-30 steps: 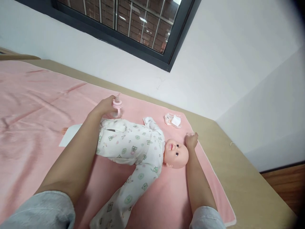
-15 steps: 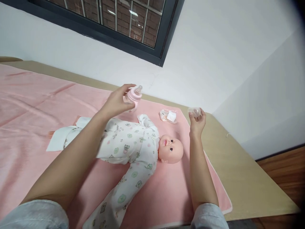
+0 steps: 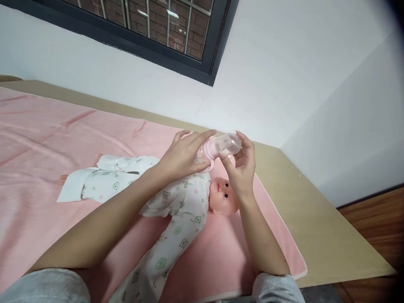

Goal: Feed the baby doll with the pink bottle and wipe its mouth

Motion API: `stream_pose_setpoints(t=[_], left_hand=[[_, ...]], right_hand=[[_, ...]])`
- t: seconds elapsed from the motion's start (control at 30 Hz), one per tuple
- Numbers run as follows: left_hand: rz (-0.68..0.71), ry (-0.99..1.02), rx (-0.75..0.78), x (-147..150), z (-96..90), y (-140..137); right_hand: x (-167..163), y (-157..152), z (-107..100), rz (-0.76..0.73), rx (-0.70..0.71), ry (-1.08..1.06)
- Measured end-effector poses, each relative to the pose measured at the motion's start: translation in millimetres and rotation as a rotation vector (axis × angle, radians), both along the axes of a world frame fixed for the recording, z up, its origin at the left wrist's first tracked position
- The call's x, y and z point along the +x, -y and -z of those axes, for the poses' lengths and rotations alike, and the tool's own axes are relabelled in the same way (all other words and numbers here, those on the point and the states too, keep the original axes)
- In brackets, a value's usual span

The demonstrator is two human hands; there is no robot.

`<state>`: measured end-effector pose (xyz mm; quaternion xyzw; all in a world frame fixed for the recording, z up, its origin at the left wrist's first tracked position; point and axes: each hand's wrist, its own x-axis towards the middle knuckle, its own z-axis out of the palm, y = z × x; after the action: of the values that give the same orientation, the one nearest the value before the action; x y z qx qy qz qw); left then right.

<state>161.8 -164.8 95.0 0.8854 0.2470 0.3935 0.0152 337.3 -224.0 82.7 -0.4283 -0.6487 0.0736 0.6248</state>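
A baby doll [image 3: 221,198] in a white printed sleepsuit [image 3: 170,202] lies on a pink blanket [image 3: 47,139]. Above its head I hold a pink baby bottle [image 3: 210,150] sideways. My left hand [image 3: 183,158] grips the bottle's body. My right hand [image 3: 241,166] holds the clear cap [image 3: 229,144] over the bottle's teat end. The two hands meet just above the doll's face.
The blanket covers a beige table [image 3: 315,219] that stands against a white wall. A dark-framed window [image 3: 158,29] is above. The table's right edge drops to a wooden floor [image 3: 375,223]. My grey sleeves show at the bottom.
My left hand lifted the bottle from beside the doll and brought it right. My right hand picked up the clear cap and moved it left onto the bottle's end.
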Motion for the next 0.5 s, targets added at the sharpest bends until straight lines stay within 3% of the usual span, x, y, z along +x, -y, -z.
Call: stream_pose_setpoints(t=[0.33, 0.5], left_hand=[[0.014, 0.09, 0.008, 5.9, 4.5, 6.3], [0.009, 0.082, 0.039, 7.5, 3.1, 12.4]], right_hand=[[-14.5, 1.8, 4.5, -0.189, -0.161, -0.064], [-13.7, 3.0, 2.1, -0.167, -0.155, -0.093]])
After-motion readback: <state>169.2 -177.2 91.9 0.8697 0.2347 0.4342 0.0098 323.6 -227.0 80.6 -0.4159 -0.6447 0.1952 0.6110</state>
